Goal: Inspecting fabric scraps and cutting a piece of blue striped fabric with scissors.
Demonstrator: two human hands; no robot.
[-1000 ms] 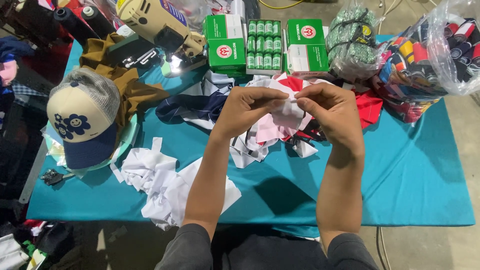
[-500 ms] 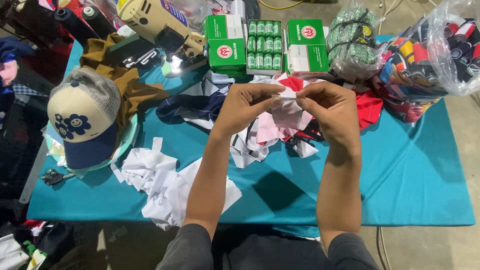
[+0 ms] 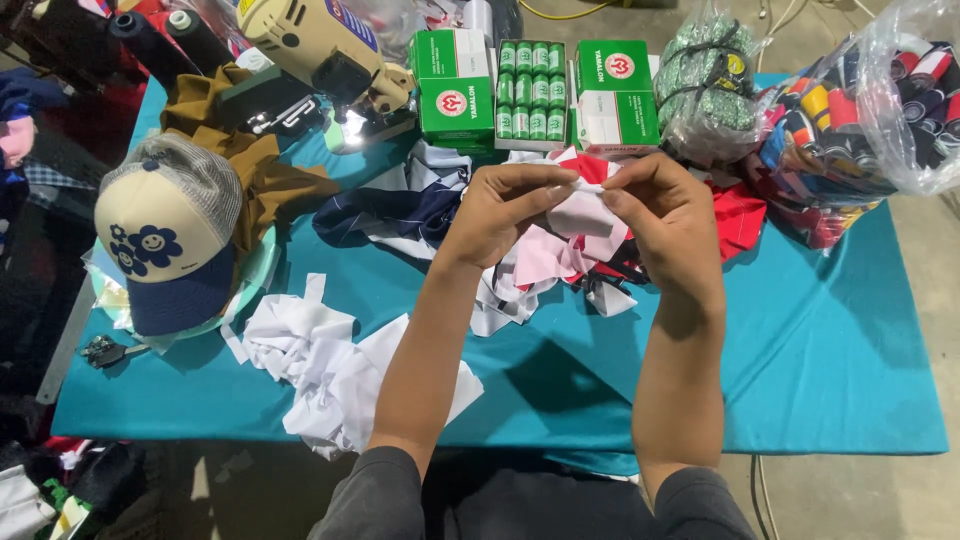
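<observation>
Fabric scrap (image 3: 590, 210), white and pink, held above teal tabletop (image 3: 800, 340), pinched by left hand (image 3: 505, 205) and right hand (image 3: 665, 215). Sorting looks early: scrap pile (image 3: 560, 270) beneath remains, white offcuts (image 3: 320, 360) lie aside.

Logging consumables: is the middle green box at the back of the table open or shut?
Open. The middle green box has no lid over it; rows of green thread spools show from above, between two shut green boxes.
</observation>
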